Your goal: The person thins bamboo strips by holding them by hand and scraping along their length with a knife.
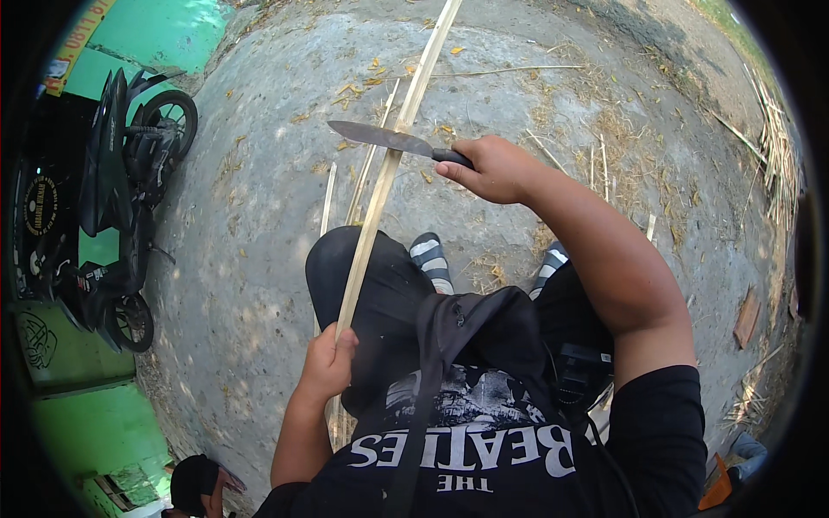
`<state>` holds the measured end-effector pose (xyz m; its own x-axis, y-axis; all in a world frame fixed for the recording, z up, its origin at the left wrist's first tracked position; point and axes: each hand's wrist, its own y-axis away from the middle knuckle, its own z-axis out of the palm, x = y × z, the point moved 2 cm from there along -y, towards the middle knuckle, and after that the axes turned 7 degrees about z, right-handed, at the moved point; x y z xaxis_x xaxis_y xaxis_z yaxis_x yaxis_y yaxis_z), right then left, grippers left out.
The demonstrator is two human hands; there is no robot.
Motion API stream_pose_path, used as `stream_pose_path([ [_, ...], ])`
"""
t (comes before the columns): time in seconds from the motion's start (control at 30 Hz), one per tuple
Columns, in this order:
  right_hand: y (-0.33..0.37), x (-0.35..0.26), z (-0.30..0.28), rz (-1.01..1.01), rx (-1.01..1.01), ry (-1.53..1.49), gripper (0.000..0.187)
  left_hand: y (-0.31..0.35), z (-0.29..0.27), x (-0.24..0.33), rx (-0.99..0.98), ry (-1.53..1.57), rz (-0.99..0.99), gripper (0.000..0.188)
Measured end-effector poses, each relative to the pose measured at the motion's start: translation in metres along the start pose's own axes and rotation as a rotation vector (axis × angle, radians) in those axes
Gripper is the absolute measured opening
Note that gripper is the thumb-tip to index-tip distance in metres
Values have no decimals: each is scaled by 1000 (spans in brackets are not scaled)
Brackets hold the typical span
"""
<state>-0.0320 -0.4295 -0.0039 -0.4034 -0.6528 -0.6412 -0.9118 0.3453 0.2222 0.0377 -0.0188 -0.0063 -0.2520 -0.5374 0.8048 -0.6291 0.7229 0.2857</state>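
Note:
A long, pale strip of split wood or bamboo [371,216] slants from my lap up past the top of the view. My left hand [329,361] is closed around its lower end, beside my left knee. In my right hand [488,169] is the dark handle of a large knife [380,135], fingers wrapped round it. The blade lies across the strip, pointing left, and appears to touch it about midway along. More thin strips [363,177] lie on the ground left of the held one, partly hidden by my leg.
On the left a dark motorcycle [129,198] stands by a green wall [104,423]. A heap of thin sticks [773,129] lies at the far right, with a brown wooden piece [747,318] nearer. Another person [197,485] is at the lower left. Shavings and leaves litter the concrete ground [250,285].

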Motion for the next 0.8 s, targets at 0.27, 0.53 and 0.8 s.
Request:
stream_pose_path([
  [0.27,-2,16,5,10,-157,-242,73,-2,-1,3,-48,35,27,34],
  [0.53,-4,3,-11,33,17,6,67,-1,1,16,-10,-149,124,35],
  [0.8,6,-15,-1,-36,-23,112,64,2,0,3,-7,-90,83,34],
])
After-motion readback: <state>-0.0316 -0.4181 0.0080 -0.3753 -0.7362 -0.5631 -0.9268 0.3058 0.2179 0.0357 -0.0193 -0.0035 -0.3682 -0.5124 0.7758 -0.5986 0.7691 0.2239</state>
